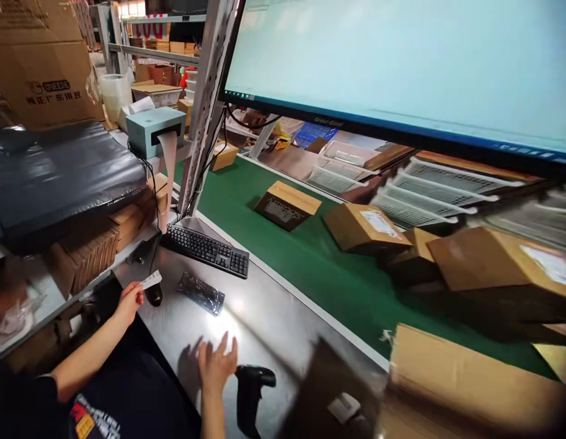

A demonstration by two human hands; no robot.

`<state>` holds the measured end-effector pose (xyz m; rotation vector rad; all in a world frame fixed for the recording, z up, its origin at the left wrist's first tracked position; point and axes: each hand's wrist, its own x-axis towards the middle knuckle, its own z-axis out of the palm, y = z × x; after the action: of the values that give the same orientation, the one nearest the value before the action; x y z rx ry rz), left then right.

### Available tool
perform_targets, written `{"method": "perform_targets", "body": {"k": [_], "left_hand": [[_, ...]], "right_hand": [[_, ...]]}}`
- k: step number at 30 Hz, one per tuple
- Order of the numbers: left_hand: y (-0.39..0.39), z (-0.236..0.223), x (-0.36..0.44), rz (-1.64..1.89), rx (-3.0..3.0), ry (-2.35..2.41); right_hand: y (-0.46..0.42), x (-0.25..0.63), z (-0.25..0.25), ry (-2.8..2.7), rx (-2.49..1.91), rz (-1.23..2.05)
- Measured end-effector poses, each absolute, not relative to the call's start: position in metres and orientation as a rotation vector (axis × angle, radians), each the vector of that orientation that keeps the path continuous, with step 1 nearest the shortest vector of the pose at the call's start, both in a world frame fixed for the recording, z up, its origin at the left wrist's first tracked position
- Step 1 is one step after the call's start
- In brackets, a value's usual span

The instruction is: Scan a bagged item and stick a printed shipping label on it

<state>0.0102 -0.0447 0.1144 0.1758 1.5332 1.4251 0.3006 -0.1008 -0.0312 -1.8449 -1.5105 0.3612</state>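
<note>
My left hand (130, 302) pinches a small white label (151, 280) at the left end of the steel worktable (265, 317), just above a black mouse (154, 294). My right hand (216, 363) hovers open over the table, fingers spread, beside a black barcode scanner (250, 390) standing at the near edge. A small dark plastic packet (201, 292) lies between the two hands. A black keyboard (205, 249) sits behind it.
A green conveyor belt (310, 268) carries several cardboard boxes (364, 227) past the table. A large monitor (402, 61) hangs above. A teal label printer (154, 129) feeds out a paper strip at left, above stacked flat cartons (91, 253) and black bags (58, 177). Blurred boxes fill the right foreground.
</note>
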Motion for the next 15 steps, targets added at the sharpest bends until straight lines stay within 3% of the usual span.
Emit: {"method": "perform_targets", "body": {"k": [6,15], "left_hand": [[-0.005,0.146,-0.007,1.293,0.306,1.358],[0.044,0.201,-0.044,1.215,0.678,1.304]], "right_hand": [[-0.026,0.156,-0.053,-1.908,-1.358,0.83],[-0.009,0.116,-0.081,-1.865,-1.316,0.791]]}}
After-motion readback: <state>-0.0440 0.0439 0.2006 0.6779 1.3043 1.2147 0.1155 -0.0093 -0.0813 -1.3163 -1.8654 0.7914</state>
